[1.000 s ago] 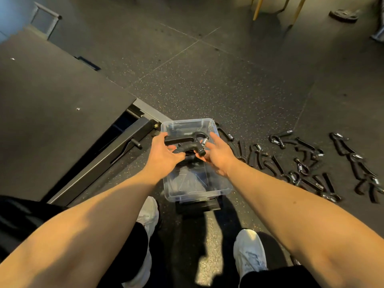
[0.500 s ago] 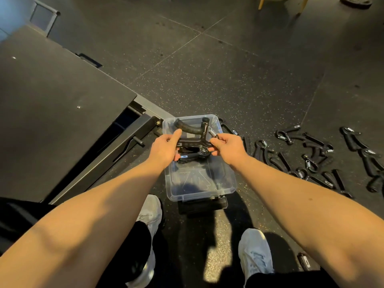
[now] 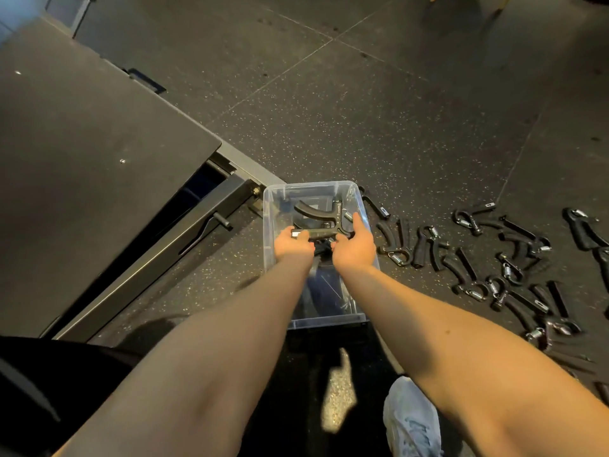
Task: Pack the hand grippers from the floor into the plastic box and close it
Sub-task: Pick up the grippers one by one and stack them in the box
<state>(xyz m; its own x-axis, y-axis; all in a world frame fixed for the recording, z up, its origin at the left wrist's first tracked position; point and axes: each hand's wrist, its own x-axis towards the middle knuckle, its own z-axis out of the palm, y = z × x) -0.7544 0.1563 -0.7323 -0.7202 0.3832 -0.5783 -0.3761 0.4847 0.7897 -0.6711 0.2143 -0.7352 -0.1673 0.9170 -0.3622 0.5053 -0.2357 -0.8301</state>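
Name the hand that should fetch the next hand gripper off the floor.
Likely the right hand: the loose hand grippers lie right of the plastic box, on its side; the left hand would cross the box.

Surroundings on the speckled rubber flooring (image 3: pixel 379 127)

A large black platform (image 3: pixel 82 166) is seen at the left, edged by a grey metal frame (image 3: pixel 158 258) from which a short pin (image 3: pixel 221 220) is projected. Pale seams are drawn across the flooring. A light-coloured shoe (image 3: pixel 412 423) is planted at the bottom edge, and yellow legs (image 3: pixel 504 0) are cropped at the top right.
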